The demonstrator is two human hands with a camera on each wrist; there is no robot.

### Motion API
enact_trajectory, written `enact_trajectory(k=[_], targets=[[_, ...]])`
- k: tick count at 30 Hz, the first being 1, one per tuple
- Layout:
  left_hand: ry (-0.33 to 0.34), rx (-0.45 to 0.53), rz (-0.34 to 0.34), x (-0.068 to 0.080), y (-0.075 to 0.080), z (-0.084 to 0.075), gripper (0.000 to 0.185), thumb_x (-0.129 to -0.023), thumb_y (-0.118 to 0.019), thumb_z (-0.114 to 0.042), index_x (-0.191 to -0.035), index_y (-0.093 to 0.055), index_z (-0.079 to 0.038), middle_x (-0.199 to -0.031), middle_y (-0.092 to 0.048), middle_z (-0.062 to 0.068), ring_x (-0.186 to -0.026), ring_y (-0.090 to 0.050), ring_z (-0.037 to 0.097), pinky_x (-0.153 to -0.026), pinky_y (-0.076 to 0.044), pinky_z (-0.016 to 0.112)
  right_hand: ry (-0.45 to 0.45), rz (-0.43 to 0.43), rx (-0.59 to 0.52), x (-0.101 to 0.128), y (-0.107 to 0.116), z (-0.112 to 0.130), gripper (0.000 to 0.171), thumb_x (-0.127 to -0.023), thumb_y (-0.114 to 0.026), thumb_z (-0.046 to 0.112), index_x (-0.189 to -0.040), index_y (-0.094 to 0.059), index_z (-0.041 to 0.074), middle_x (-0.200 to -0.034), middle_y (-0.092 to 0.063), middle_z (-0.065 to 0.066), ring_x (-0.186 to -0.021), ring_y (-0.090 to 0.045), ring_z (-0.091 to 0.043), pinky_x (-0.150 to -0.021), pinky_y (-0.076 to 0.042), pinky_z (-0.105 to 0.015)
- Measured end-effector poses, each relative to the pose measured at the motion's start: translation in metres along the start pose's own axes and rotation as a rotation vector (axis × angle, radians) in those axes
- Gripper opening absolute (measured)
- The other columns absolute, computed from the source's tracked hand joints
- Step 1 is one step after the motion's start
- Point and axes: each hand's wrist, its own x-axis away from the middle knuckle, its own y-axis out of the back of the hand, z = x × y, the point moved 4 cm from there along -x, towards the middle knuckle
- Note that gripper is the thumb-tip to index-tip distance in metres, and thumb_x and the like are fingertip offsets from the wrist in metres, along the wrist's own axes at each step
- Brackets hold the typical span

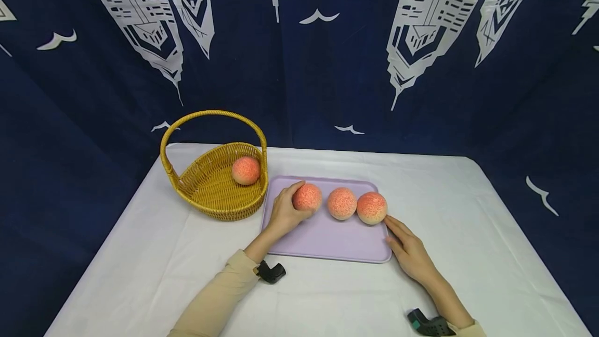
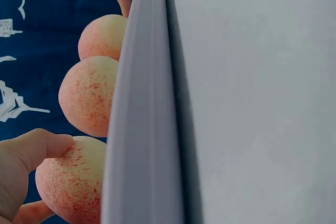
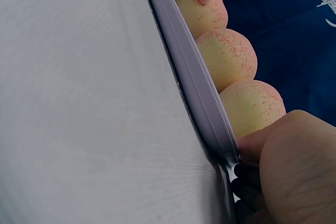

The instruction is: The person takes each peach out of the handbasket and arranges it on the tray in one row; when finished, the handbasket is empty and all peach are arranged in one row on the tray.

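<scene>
On a light purple tray (image 1: pixel 327 247) three peaches stand in a row. My left hand (image 1: pixel 286 211) holds the leftmost peach (image 1: pixel 309 196), thumb and fingers around its left side; the left wrist view shows the thumb pressing on this peach (image 2: pixel 73 182). The middle peach (image 1: pixel 341 204) sits just beside the right peach (image 1: pixel 372 208). At the tray's right edge rests my right hand (image 1: pixel 412 251), fingers fairly straight and close to the right peach. In the right wrist view its thumb meets the tray's rim (image 3: pixel 202 87); the other fingers are mostly hidden.
A yellow wicker basket (image 1: pixel 201 183) with a tall handle stands left of the tray, with one peach (image 1: pixel 245 170) inside. Everything stands on a white-covered table (image 1: pixel 468 212). A dark blue printed curtain (image 1: pixel 327 82) hangs behind it.
</scene>
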Motion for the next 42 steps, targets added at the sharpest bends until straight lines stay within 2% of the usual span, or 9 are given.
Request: enact_trajectory(k=[7,17,23,26,29,32,34,38,42], targets=[[0.002,0.034,0.027,0.004,-0.009,0.002,0.076,-0.071,-0.083,-0.018,-0.14,-0.052,-0.009,-0.128,-0.058,0.02,-0.121,-0.053,0.04,-0.102,-0.042,0.056,0.022,-0.018,-0.005,0.002,0.001,-0.002,0.046,-0.095,-0.057,0.004,-0.139,-0.05,-0.004,-0.142,-0.05,-0.022,-0.138,-0.033,-0.002,-0.103,-0.015,0.003],[-0.009,-0.021,0.068,0.005,-0.008,-0.002,0.078,-0.074,-0.084,-0.026,-0.142,-0.049,-0.008,-0.129,-0.057,0.02,-0.12,-0.054,0.036,-0.101,-0.044,0.052,0.016,-0.019,-0.002,0.002,0.001,-0.001,0.045,-0.095,-0.057,0.004,-0.139,-0.049,-0.005,-0.142,-0.051,-0.022,-0.137,-0.033,-0.002,-0.103,-0.015,0.003],[-0.062,-0.157,0.071,0.006,0.027,-0.031,0.071,-0.075,-0.082,-0.028,-0.137,-0.055,-0.007,-0.134,-0.056,0.018,-0.125,-0.051,0.036,-0.103,-0.042,0.052,0.02,-0.021,0.001,0.002,0.002,-0.001,0.045,-0.095,-0.057,0.004,-0.139,-0.049,-0.005,-0.141,-0.051,-0.022,-0.137,-0.033,-0.001,-0.103,-0.015,0.003],[-0.097,-0.15,0.028,0.006,0.056,-0.046,0.063,-0.077,-0.081,-0.024,-0.133,-0.059,-0.007,-0.13,-0.059,0.016,-0.119,-0.055,0.034,-0.096,-0.046,0.048,0.019,-0.022,-0.002,0.002,0.002,-0.001,0.046,-0.095,-0.057,0.004,-0.139,-0.049,-0.005,-0.142,-0.051,-0.023,-0.136,-0.031,0.002,-0.102,-0.015,0.003],[-0.112,-0.119,-0.04,0.005,0.088,-0.052,0.061,-0.077,-0.081,-0.023,-0.131,-0.06,-0.005,-0.125,-0.061,0.017,-0.111,-0.056,0.034,-0.089,-0.047,0.046,0.021,-0.024,-0.003,0.002,0.002,-0.001,0.045,-0.095,-0.057,0.004,-0.139,-0.049,-0.005,-0.142,-0.051,-0.023,-0.138,-0.036,-0.008,-0.103,-0.015,0.003],[-0.079,-0.095,-0.111,0.001,0.117,-0.043,0.061,-0.078,-0.08,-0.021,-0.132,-0.058,-0.004,-0.126,-0.059,0.019,-0.113,-0.055,0.036,-0.092,-0.046,0.049,0.022,-0.021,0.001,0.002,0.001,-0.002,0.045,-0.095,-0.057,0.004,-0.138,-0.05,-0.005,-0.142,-0.051,-0.022,-0.138,-0.04,-0.017,-0.103,-0.015,0.003],[-0.037,-0.085,-0.156,-0.004,0.131,-0.03,0.062,-0.078,-0.08,-0.021,-0.134,-0.057,-0.004,-0.13,-0.057,0.02,-0.119,-0.052,0.038,-0.098,-0.042,0.053,0.022,-0.018,0.001,0.002,0.0,-0.002,0.045,-0.095,-0.057,0.004,-0.138,-0.049,-0.005,-0.142,-0.051,-0.023,-0.138,-0.038,-0.014,-0.103,-0.015,0.003],[0.06,-0.08,-0.194,-0.02,0.145,0.0,0.068,-0.079,-0.079,-0.02,-0.14,-0.051,-0.006,-0.139,-0.048,0.022,-0.129,-0.043,0.041,-0.103,-0.037,0.058,0.019,-0.018,-0.002,0.0,0.0,-0.002,0.045,-0.095,-0.057,0.004,-0.139,-0.049,-0.005,-0.142,-0.05,-0.023,-0.138,-0.035,-0.006,-0.103,-0.014,0.003],[0.144,-0.102,-0.176,-0.036,0.146,0.026,0.074,-0.08,-0.079,-0.019,-0.145,-0.045,-0.008,-0.145,-0.04,0.023,-0.134,-0.036,0.043,-0.107,-0.034,0.061,0.007,-0.013,0.0,0.0,0.0,-0.002,0.045,-0.095,-0.056,0.004,-0.139,-0.049,-0.006,-0.142,-0.05,-0.023,-0.136,-0.043,-0.032,-0.103,-0.013,0.003]])
